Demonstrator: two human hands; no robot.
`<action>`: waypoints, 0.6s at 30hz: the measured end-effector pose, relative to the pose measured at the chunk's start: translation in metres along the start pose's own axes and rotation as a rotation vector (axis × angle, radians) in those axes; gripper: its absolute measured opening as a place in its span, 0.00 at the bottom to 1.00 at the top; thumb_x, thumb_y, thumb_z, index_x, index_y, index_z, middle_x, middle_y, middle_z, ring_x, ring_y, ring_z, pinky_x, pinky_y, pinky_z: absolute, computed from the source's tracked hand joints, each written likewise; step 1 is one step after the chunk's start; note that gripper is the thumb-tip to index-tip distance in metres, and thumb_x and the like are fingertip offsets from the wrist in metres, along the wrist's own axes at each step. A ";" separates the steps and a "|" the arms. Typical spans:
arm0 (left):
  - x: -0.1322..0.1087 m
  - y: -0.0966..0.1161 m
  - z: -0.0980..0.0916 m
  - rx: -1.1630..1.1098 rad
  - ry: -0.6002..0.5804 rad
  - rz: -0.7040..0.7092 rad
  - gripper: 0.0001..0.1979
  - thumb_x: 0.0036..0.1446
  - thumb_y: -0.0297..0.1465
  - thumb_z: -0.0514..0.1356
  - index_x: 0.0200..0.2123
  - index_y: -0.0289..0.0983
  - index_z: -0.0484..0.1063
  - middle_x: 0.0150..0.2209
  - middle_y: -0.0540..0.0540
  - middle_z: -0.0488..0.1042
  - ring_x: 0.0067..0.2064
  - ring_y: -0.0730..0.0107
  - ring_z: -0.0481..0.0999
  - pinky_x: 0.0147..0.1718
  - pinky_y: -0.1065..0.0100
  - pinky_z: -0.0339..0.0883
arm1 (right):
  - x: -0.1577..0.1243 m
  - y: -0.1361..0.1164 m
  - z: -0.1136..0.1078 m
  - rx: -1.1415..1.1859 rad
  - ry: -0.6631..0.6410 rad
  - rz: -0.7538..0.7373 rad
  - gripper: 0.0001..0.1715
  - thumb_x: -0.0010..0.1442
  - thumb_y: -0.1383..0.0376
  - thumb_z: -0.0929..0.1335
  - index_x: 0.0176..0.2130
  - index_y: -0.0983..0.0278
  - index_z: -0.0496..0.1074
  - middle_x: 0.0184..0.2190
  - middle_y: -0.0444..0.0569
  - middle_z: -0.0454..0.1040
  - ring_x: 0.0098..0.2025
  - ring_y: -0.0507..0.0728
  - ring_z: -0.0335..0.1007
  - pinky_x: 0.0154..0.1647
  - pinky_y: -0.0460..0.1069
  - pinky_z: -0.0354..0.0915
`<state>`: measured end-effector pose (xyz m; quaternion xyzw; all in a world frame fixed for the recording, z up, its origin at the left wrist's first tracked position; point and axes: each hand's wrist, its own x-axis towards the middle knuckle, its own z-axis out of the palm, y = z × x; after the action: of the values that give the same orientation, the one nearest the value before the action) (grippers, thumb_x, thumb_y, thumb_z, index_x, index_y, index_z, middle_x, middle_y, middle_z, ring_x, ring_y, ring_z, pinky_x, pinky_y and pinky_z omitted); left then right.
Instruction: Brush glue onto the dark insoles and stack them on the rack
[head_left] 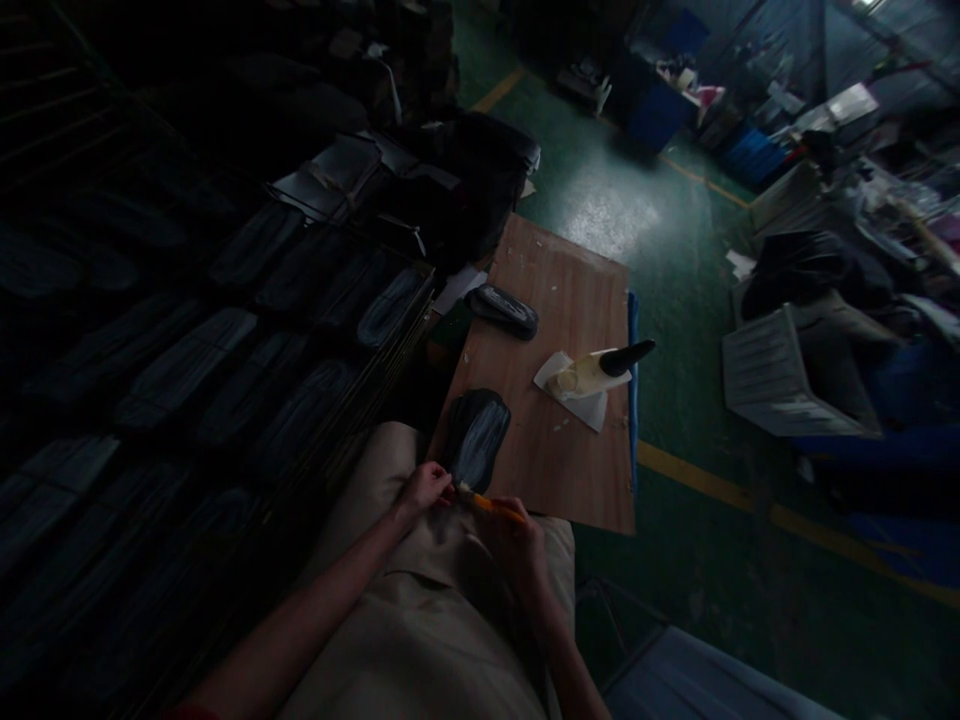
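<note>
My right hand (523, 540) is closed around the orange handle of a brush (491, 506), whose pale tip points left toward my other hand. My left hand (429, 487) has its fingers pinched together at the near end of a stack of dark shoe-sole-shaped pieces (480, 437); whether it grips one of them is too dark to tell. The stack lies at the near left edge of a wooden board (559, 470). Farther up the board is a smaller pile of dark sole-shaped pieces (504, 310). A pale bottle with a black pointed top (589, 374) rests on white paper (590, 410).
Bundles of dark sole-shaped pieces (184, 365) fill the left side in rows. Grey sheets (330, 178) lie beyond them. A white crate (765, 385) stands on the green floor (697, 590) at right, near blue bins (660, 110) and clutter.
</note>
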<state>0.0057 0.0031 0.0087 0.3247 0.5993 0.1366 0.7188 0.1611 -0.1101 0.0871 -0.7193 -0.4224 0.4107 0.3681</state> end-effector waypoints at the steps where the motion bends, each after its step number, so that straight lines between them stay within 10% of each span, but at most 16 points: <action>1: 0.000 0.001 0.001 -0.004 -0.006 -0.005 0.08 0.57 0.25 0.58 0.27 0.36 0.62 0.19 0.52 0.72 0.20 0.72 0.75 0.21 0.73 0.66 | 0.003 -0.003 0.001 0.022 0.016 0.008 0.11 0.58 0.60 0.68 0.42 0.59 0.71 0.34 0.46 0.77 0.33 0.55 0.73 0.33 0.47 0.69; 11: -0.002 -0.001 0.002 0.021 -0.007 0.041 0.07 0.55 0.28 0.59 0.27 0.36 0.63 0.19 0.52 0.71 0.20 0.72 0.74 0.20 0.73 0.66 | 0.016 -0.001 0.016 0.291 0.111 0.173 0.21 0.59 0.50 0.67 0.41 0.64 0.71 0.30 0.48 0.75 0.30 0.55 0.71 0.29 0.47 0.68; 18: -0.001 0.001 0.004 0.054 0.008 0.075 0.07 0.51 0.27 0.61 0.25 0.37 0.63 0.20 0.54 0.69 0.21 0.73 0.72 0.19 0.74 0.64 | 0.008 0.003 -0.013 0.189 0.167 0.148 0.20 0.57 0.49 0.67 0.40 0.61 0.74 0.34 0.48 0.78 0.34 0.57 0.75 0.34 0.49 0.71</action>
<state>0.0099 0.0022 0.0101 0.3656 0.5931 0.1485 0.7018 0.1766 -0.1061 0.0869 -0.7424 -0.2955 0.4132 0.4368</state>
